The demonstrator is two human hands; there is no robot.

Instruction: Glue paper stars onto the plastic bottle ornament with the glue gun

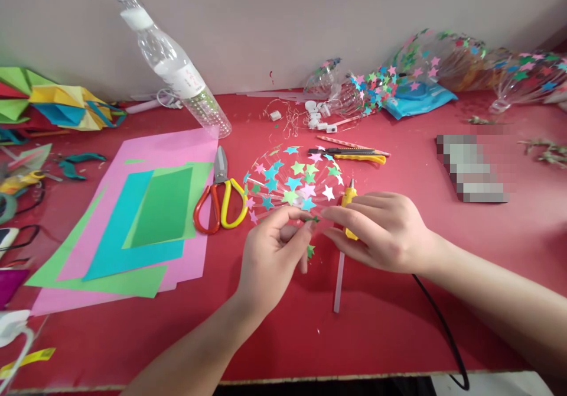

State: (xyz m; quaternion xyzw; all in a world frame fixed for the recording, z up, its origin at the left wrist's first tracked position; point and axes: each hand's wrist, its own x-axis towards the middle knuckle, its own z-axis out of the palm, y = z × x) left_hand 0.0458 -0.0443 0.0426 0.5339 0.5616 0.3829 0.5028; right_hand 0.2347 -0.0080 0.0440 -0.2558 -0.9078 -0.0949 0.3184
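Note:
A clear plastic bottle piece [292, 183] dotted with coloured paper stars lies on the red table [390, 319] in front of me. My left hand [272, 254] pinches its near edge, fingers closed, with a small green star [310, 250] by the fingertips. My right hand [376, 230] rests over a yellow glue gun [348, 198], fingers closed around it, index finger reaching toward the left thumb. A clear glue stick [339, 281] juts out below the right hand, and a black cord [443, 331] trails off toward the table's front edge.
Red-and-yellow scissors [220, 201] lie left of the bottle piece, beside stacked pink, blue and green paper sheets [133, 218]. A clear bottle [170, 59] leans on the wall. Star-covered bottles [443, 59] line the back right. A yellow knife [354, 156] lies behind.

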